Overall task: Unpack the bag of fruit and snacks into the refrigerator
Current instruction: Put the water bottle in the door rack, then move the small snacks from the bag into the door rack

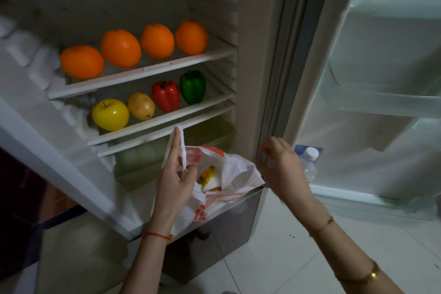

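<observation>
Mid-unpacking: the left hand (175, 174) pinches the white-and-orange plastic bag's (229, 174) handle; at three o'clock the blurred right hand (281, 164), grip unclear, should reach inside next.

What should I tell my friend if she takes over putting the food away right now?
Left hand: holds up the handle of the plastic bag, which sits on the fridge's bottom ledge.
Right hand: blurred near the fridge edge, holding something small; I cannot tell what.
Done: four oranges on the top shelf; yellow apple, potato, red pepper and green pepper on the shelf below.
Left: the yellow packets inside the bag.
</observation>
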`<move>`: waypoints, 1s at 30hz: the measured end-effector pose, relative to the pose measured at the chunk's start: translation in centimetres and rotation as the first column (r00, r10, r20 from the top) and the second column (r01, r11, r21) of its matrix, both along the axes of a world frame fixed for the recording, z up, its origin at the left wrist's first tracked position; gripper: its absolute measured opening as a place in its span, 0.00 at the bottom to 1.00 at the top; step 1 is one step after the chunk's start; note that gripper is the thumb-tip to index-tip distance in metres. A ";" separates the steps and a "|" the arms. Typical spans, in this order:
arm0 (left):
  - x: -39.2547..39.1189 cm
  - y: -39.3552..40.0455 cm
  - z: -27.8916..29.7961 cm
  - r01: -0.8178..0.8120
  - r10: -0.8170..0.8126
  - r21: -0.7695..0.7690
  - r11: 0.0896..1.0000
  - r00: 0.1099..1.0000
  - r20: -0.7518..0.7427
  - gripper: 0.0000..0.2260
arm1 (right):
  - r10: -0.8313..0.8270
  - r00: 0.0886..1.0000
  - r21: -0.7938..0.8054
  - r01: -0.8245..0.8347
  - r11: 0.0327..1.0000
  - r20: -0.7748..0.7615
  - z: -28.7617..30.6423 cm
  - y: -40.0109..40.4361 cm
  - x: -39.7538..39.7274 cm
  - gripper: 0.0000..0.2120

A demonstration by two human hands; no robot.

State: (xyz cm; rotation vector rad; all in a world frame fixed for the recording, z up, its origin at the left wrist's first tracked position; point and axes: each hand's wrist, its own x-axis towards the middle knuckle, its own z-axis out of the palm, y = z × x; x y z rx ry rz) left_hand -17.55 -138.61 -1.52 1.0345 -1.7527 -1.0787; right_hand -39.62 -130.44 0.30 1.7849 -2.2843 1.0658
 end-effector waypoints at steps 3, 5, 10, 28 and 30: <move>0.9 0.4 0.0 -0.011 0.012 -0.045 0.999 1.000 0.013 0.37 | 0.311 0.943 0.086 -0.322 0.943 0.120 -1.9 -2.8 2.7 0.07; 1.4 0.9 0.0 -0.019 0.019 -0.040 0.999 1.000 -0.008 0.35 | 0.401 0.901 0.174 -0.427 0.887 0.167 -3.8 -5.3 3.7 0.08; 2.1 2.0 -0.7 -0.064 0.067 -0.079 0.995 0.997 0.029 0.34 | 0.512 0.849 0.445 -0.512 0.735 0.132 -9.1 -11.2 5.3 0.09; 2.7 1.2 -2.5 -0.169 0.168 0.039 0.985 0.985 0.044 0.37 | 0.479 0.877 0.750 -0.331 0.572 0.022 -17.0 -19.2 5.6 0.29; 2.5 0.9 -2.3 -0.185 0.182 0.060 0.981 0.982 0.052 0.37 | 0.454 0.888 0.768 -0.342 0.542 0.074 -17.4 -19.6 5.7 0.28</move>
